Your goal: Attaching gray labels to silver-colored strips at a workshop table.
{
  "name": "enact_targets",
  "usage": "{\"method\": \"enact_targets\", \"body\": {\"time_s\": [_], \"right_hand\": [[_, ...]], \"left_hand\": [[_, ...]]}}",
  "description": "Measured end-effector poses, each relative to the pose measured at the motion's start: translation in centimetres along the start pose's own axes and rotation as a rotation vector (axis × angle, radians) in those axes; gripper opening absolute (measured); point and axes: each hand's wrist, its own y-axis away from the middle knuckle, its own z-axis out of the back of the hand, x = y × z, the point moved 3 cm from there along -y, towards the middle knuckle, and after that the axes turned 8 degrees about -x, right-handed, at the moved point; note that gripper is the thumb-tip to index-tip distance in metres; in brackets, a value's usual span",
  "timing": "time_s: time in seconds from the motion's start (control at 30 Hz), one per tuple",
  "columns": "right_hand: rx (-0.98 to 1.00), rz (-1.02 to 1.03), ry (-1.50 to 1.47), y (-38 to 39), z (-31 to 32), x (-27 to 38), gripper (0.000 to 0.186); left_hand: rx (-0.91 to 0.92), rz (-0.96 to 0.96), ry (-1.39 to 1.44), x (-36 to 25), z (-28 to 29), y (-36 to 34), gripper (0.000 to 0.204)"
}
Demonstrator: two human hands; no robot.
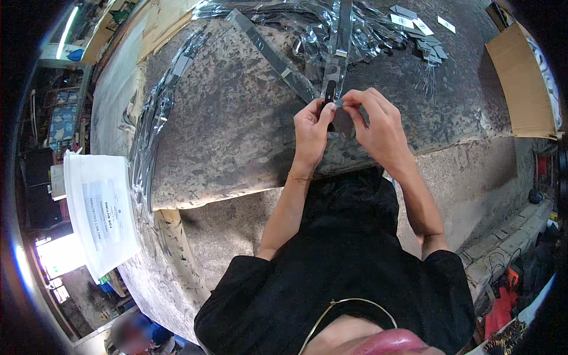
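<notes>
My left hand grips a small black piece at the near end of a long dark strap in clear plastic, lying away from me over the worn table. Just to its right, my right hand has thumb and forefinger pinched on what looks like thin clear plastic, too small to make out fully. Another bagged strap slants in from the upper left toward my hands. Beyond them lies a pile of bagged straps.
More bagged straps run down the table's left side. Small grey and white tags lie upper right. A cardboard box stands at the right edge, a white plastic bin at the left. Another person is at lower left.
</notes>
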Motion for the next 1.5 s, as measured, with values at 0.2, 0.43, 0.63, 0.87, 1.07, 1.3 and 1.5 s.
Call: {"method": "enact_targets", "body": {"time_s": [0.2, 0.43, 0.63, 0.87, 1.07, 1.3, 1.5], "right_hand": [[0.011, 0.009, 0.027, 0.0, -0.1, -0.2, 0.017], [0.025, 0.021, 0.015, -0.3, 0.0, 0.1, 0.018], [-0.023, -0.013, 0.012, -0.2, 0.3, 0.1, 0.019], [-0.013, -0.006, 0.018, 0.2, -0.6, 0.1, 0.019], [-0.037, 0.005, 0.022, 0.4, -0.7, 0.1, 0.017], [-0.055, 0.022, 0.036, 0.3, -0.5, 0.2, 0.016], [-0.069, 0.054, 0.046, 0.4, -0.6, 0.5, 0.014]], "left_hand": [[0.016, 0.0, -0.048, -0.2, -0.1, -0.2, 0.013], [0.044, 0.013, -0.111, -0.2, -0.1, 0.1, 0.015], [-0.012, 0.006, 0.03, 0.0, 0.1, -0.2, 0.016], [-0.005, -0.007, 0.084, 0.3, -0.1, 0.0, 0.015], [-0.008, -0.011, 0.078, 0.5, 0.0, 0.1, 0.015], [0.014, -0.021, 0.038, 0.4, -0.2, 0.2, 0.013], [0.023, 0.007, 0.054, 0.3, -0.5, 0.3, 0.012]]}}
